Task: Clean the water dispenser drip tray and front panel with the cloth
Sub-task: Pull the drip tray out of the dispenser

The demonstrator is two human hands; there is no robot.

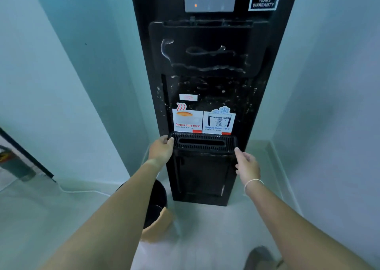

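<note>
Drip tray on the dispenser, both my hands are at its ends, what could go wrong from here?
1. The drip tray may hold water; if the left hand and right hand pull unevenly, it could tilt and spill on the floor.
2. The front panel is streaked and beaded with wet smears, so drips may land on the hot and cool stickers.
3. No cloth is visible in either hand.

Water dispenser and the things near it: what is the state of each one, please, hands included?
Drip tray: seated on the dispenser, grille on top.
Front panel: wet, streaks and droplets.
Indicator light: lit orange.
Left hand: on the tray's left end.
Right hand: at the tray's right corner, empty.
Cloth: not seen.
</note>
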